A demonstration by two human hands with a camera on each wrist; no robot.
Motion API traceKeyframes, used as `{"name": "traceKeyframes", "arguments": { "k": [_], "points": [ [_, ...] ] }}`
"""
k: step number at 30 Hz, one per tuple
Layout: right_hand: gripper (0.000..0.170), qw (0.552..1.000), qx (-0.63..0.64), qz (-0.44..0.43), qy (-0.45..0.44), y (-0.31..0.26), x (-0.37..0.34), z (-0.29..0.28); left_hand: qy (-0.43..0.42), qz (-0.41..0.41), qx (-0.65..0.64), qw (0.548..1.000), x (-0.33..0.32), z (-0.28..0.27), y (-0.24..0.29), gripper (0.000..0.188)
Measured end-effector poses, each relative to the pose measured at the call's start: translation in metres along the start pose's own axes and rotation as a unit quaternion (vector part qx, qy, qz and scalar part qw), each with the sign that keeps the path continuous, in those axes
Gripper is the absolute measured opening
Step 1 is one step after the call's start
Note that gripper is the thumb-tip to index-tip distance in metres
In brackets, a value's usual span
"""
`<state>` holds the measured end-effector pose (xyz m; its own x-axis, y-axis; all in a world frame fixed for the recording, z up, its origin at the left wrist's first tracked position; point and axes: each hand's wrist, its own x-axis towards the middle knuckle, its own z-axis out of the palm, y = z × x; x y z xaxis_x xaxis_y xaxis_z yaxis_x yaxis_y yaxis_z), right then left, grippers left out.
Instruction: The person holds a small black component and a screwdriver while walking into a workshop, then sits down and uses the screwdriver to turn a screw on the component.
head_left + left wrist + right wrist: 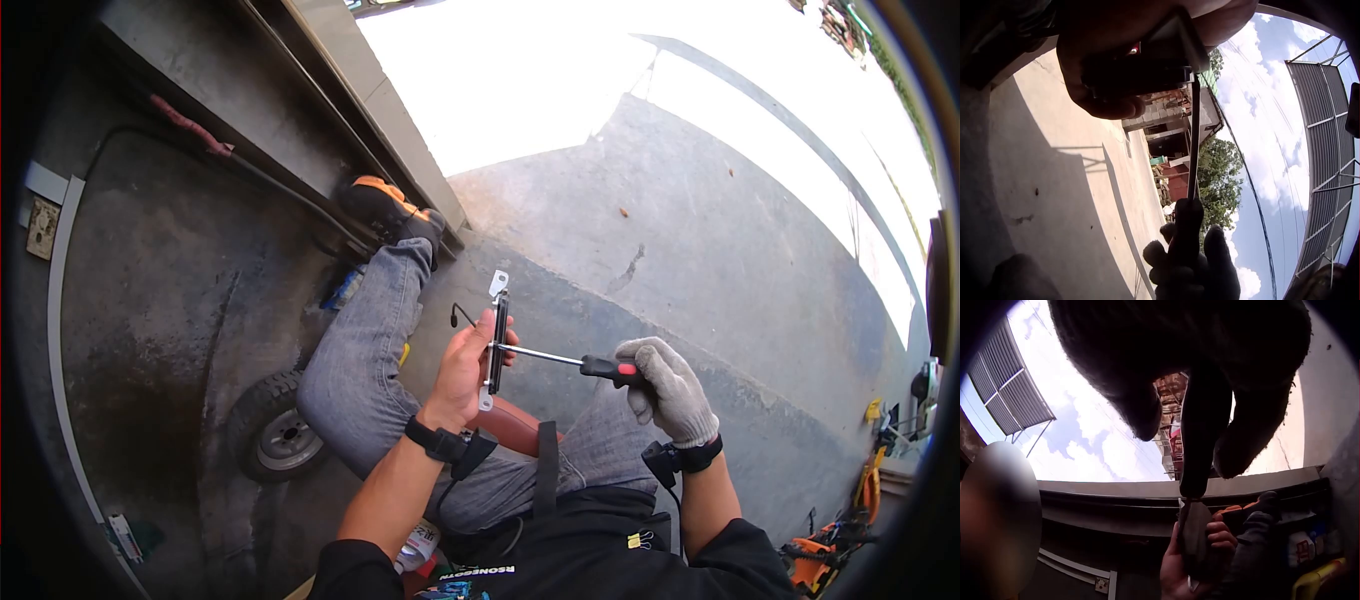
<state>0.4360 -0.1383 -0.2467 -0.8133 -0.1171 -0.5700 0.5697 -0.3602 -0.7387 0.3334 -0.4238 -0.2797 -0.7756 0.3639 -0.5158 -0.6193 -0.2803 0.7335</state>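
Observation:
My bare left hand [462, 372] grips a long, narrow dark bar-shaped device [499, 345], fingers on one side and thumb on the other. Pale metal tabs with holes stick out at both its ends, and a short black cable [463, 315] curls beside it. In my gloved right hand [672, 390] is a screwdriver [605, 369] with a black and red handle. Its steel shaft lies nearly level, the tip right at the device's long side, about midway. The left wrist view shows the screwdriver shaft [1195, 144] reaching the device's edge; the right wrist view shows the handle [1204, 431] between gloved fingers.
Under the hands are the seated person's jeans-clad legs [350, 370]. A small wheel with a tyre [285, 430] lies on the concrete floor to the left. Beyond the shoe [385, 205] runs a long metal beam [230, 100]. Orange tools [815, 560] lie at the lower right.

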Motion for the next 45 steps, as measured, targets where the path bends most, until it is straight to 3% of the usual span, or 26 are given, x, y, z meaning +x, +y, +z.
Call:
{"name": "traceKeyframes", "arguments": {
  "k": [1, 3, 6, 10, 13, 15, 19, 22, 24, 29, 31, 35, 37, 41, 43, 45],
  "points": [
    [0.037, 1.000, 0.000, 0.000, 0.000, 0.006, 0.003, 0.000, 0.004, -0.001, 0.000, 1.000, 0.000, 0.000, 0.001, 0.051],
    [0.032, 0.990, 0.029, -0.137, 0.026, 0.016, 0.006, 0.006, 0.001, -0.001, 0.003, 1.000, 0.000, 0.000, 0.001, 0.051],
    [0.028, 0.978, 0.066, -0.189, 0.063, 0.013, 0.006, 0.017, -0.006, -0.004, 0.000, 1.000, 0.000, 0.000, 0.000, 0.050],
    [0.027, 0.988, 0.064, -0.117, 0.081, 0.002, 0.002, 0.018, -0.005, -0.008, -0.008, 1.000, 0.001, -0.001, -0.002, 0.049],
    [0.030, 0.996, 0.035, -0.073, 0.034, 0.011, 0.009, 0.001, -0.003, -0.014, 0.001, 1.000, 0.002, -0.001, -0.002, 0.049],
    [0.031, 0.984, 0.109, -0.120, 0.067, 0.013, 0.012, 0.008, -0.002, -0.012, 0.001, 1.000, 0.002, -0.002, -0.004, 0.049],
    [0.030, 0.974, 0.099, -0.193, 0.066, 0.013, 0.012, 0.017, 0.000, -0.008, 0.002, 1.000, 0.003, -0.003, -0.005, 0.049],
    [0.029, 0.986, 0.059, -0.132, 0.086, 0.001, 0.004, 0.019, -0.003, -0.005, 0.010, 1.000, 0.003, -0.003, -0.004, 0.050],
    [0.029, 0.996, -0.037, -0.049, 0.063, -0.002, 0.000, 0.010, -0.005, -0.007, 0.011, 1.000, 0.003, -0.003, -0.004, 0.050],
    [0.032, 0.991, 0.022, -0.106, 0.075, 0.015, 0.012, 0.010, -0.002, -0.008, 0.011, 1.000, 0.002, -0.003, -0.005, 0.050],
    [0.032, 0.978, 0.022, -0.177, 0.110, 0.018, 0.014, 0.014, 0.003, -0.007, 0.016, 1.000, 0.003, -0.004, -0.005, 0.050],
    [0.034, 0.981, 0.003, -0.169, 0.092, 0.004, 0.005, 0.019, 0.001, -0.007, 0.016, 1.000, 0.003, -0.004, -0.005, 0.050],
    [0.038, 0.998, -0.007, -0.032, 0.053, -0.002, 0.000, 0.010, 0.006, -0.005, 0.011, 1.000, 0.003, -0.004, -0.005, 0.050],
    [0.036, 0.997, 0.014, -0.056, 0.056, 0.015, 0.008, 0.006, 0.004, -0.002, 0.011, 1.000, 0.003, -0.004, -0.004, 0.050],
    [0.031, 0.978, -0.022, -0.196, 0.071, 0.019, 0.011, 0.014, 0.006, 0.003, 0.008, 1.000, 0.003, -0.004, -0.004, 0.050],
    [0.031, 0.976, -0.016, -0.206, 0.069, 0.019, 0.012, 0.016, 0.005, 0.003, 0.006, 1.000, 0.003, -0.004, -0.004, 0.050]
  ]
}}
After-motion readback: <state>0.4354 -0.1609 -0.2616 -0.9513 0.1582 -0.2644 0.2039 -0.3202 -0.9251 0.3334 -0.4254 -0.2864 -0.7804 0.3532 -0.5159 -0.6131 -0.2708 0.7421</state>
